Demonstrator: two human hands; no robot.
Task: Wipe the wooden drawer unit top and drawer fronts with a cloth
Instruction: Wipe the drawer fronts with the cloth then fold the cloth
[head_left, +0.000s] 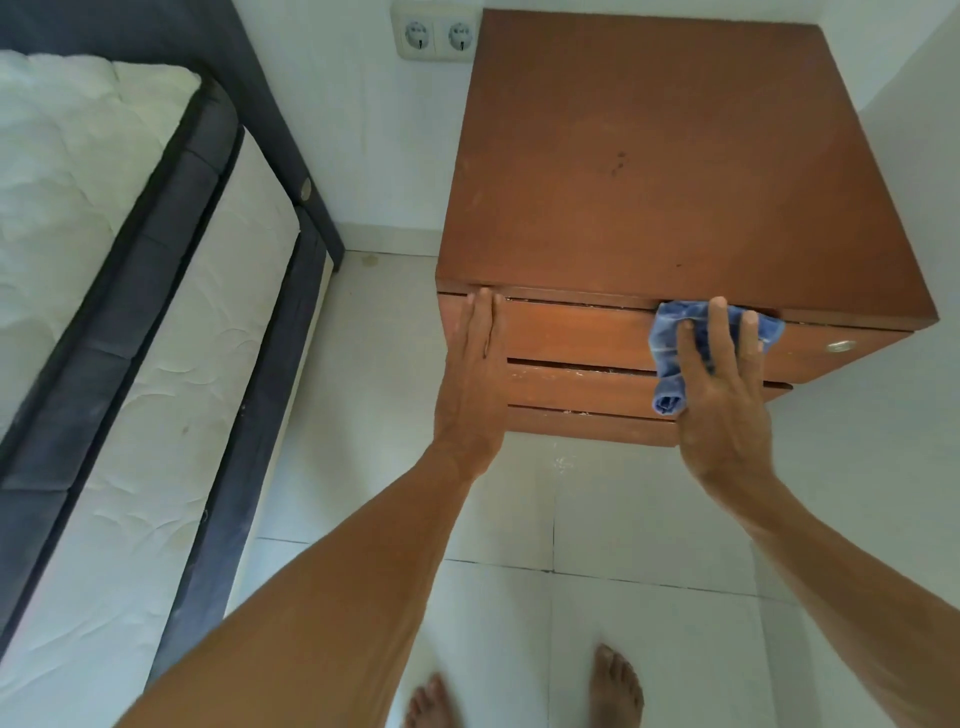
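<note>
We see the right hand (719, 400) pressed flat against the top drawer front (576, 332) of a wooden drawer unit (675, 156), fingers spread, pinning a crumpled blue cloth (675, 353) against the wood. The cloth lies under the palm and fingers; a rolled end hangs out below the thumb side, over the gap to the second drawer (576, 387), and a fold shows past the fingertips near the unit's top edge. How much cloth sits beneath the palm is hidden.

The left hand (475, 374) rests flat on the left front corner of the unit, fingers pressed together and pointing up, fingertips at the top edge. It holds nothing.

To the right of the cloth, a small round metal fitting (840, 346) sits on the top drawer front; we cannot tell whether it is a lock or a knob. Only the upper edges of the lower drawers show, and pale specks line the gaps between them. The unit's top carries a few dark spots near its middle.

Further out, a white tiled floor (649, 597) lies below, with the person's bare feet (615, 686) cut off by the bottom edge. A bed (104, 260) with a white quilted mattress and dark frame fills the left side. A double wall socket (435, 36) sits behind the unit. No writing is readable.
</note>
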